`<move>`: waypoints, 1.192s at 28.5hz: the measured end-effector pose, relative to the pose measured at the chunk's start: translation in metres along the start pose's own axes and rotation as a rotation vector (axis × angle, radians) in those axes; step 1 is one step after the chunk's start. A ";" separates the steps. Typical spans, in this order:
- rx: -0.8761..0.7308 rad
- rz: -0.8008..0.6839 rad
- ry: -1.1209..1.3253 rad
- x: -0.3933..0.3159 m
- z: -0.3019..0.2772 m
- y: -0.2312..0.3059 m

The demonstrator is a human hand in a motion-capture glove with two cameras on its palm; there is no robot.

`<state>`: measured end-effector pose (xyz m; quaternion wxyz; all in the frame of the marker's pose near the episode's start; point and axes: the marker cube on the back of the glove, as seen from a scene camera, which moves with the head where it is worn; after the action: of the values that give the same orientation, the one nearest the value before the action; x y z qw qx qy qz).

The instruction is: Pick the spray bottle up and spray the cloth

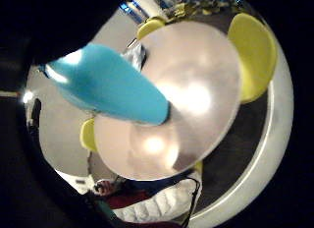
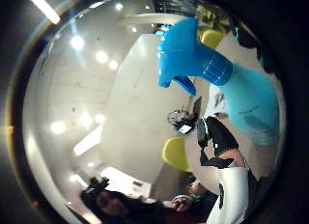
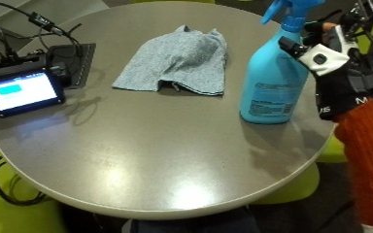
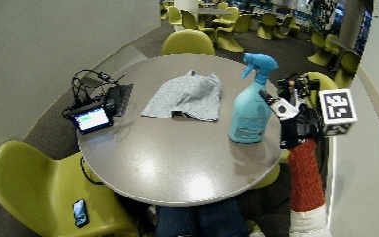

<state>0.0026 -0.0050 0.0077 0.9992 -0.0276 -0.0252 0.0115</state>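
Observation:
A light blue spray bottle point(image 3: 274, 77) point(image 4: 248, 111) stands upright on the right side of the round grey table point(image 3: 141, 145), its nozzle pointing toward the far left. A grey-blue cloth point(image 3: 177, 60) point(image 4: 186, 94) lies crumpled on the table to the bottle's left, a little farther back. My gloved right hand point(image 3: 338, 73) point(image 4: 291, 116) is at the bottle's right, level with its neck, one fingertip at the neck. Its fingers look extended, not wrapped round the bottle. The bottle point(image 1: 113, 85) point(image 2: 241, 89) looms large in both palm views, with a gloved finger point(image 2: 217, 137) beside it.
A small lit screen point(image 3: 22, 91) with cables and a black pad point(image 3: 76, 58) sits at the table's left edge. Yellow chairs point(image 4: 38, 187) surround the table; a phone point(image 4: 79, 212) lies on the near one. A person's legs show under the table's near edge.

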 end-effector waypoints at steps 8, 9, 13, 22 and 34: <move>-0.161 -0.006 -0.071 0.022 0.019 -0.029; -0.175 -0.011 -0.098 0.023 0.019 -0.030; -0.208 -0.041 -0.201 0.025 0.015 -0.029; -0.028 -0.174 0.049 0.013 0.008 -0.024; -0.071 -0.331 0.723 -0.015 0.039 -0.061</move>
<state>-0.0131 -0.0643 0.0489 0.9304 -0.0600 0.3237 -0.1611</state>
